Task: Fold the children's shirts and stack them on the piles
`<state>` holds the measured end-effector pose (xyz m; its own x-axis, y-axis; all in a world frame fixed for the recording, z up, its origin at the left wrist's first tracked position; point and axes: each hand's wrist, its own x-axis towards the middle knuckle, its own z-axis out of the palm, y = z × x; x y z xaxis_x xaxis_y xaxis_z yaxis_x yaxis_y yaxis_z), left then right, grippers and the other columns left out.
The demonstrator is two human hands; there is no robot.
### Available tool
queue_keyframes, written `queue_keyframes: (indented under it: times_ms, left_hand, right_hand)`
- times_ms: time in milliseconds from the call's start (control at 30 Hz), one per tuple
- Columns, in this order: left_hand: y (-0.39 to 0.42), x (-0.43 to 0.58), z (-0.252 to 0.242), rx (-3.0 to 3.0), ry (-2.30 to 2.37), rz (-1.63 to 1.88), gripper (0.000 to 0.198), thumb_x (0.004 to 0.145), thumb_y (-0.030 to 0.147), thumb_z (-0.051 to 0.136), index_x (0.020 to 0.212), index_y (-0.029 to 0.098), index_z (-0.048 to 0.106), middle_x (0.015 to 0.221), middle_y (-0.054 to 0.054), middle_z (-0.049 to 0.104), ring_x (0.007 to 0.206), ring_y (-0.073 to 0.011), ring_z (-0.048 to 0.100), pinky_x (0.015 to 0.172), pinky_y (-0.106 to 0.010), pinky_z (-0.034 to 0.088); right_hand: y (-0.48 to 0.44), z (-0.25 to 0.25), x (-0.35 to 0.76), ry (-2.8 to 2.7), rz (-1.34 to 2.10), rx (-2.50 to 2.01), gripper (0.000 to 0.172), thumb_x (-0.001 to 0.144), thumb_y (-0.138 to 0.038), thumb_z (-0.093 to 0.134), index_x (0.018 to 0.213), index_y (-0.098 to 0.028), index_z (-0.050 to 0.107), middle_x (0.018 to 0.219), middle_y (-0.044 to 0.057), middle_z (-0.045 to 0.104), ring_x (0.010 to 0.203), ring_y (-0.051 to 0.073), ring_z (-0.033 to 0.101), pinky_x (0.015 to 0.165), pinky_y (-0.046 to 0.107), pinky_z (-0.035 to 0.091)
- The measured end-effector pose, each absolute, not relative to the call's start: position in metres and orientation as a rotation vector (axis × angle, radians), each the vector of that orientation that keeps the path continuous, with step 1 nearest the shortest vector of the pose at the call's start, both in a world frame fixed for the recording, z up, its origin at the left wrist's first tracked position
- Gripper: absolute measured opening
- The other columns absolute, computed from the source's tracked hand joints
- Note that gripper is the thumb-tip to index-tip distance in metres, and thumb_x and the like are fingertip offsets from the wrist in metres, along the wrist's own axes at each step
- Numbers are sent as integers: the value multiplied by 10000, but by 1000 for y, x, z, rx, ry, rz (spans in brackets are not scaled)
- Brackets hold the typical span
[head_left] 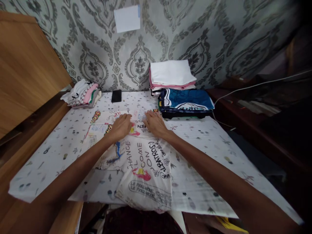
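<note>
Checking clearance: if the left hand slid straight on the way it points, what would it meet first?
The left hand would probably reach the blue folded stack first, narrowly clearing the right hand; depth unclear.

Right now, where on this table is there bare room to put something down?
Free: the table cloth left of the printed garment, and right of it, before the blue stack. Crowded: the back, along the wall.

A white pile (pixel 172 73) of folded clothes sits by the patterned wall (pixel 207 39). A blue pile (pixel 187 100) lies just in front of it. A small pile (pixel 83 93) sits at the left. A flat black thing (pixel 116 96) lies between the piles. A paper (pixel 127 18) hangs on the wall.
</note>
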<state>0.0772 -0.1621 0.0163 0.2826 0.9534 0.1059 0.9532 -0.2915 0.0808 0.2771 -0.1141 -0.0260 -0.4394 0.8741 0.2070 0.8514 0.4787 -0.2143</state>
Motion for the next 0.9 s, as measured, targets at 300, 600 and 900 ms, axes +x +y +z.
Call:
queue_keyframes:
  times_ms: [300,600,900]
  left_hand:
    - [-131,97,-26,2424,1783,52,685,1041,515,259,1579,93,281,1674,-188,201,1565,-319,142,1240,-581,130]
    - [-118,-15,-19,2092,2168,-14,802,987,662,222,1600,147,258,1683,-184,153,1568,-328,121,1213,-646,130]
    - [-122,-93,-21,1908,2339,-18,806,980,650,162,1620,163,196,1696,-156,112,1572,-328,88,1208,-654,130]
  right_hand:
    - [-79,-39,265,-2266,251,-1949,838,1005,-597,313,1543,45,288,1644,290,211,1550,356,152,1240,475,138]
    - [-75,-48,267,-2269,228,-1927,847,999,-621,294,1549,23,298,1647,278,218,1553,351,136,1245,460,106]
    - [-76,-48,267,-2263,236,-1915,855,994,-631,291,1543,24,299,1647,279,220,1551,364,141,1241,484,135]
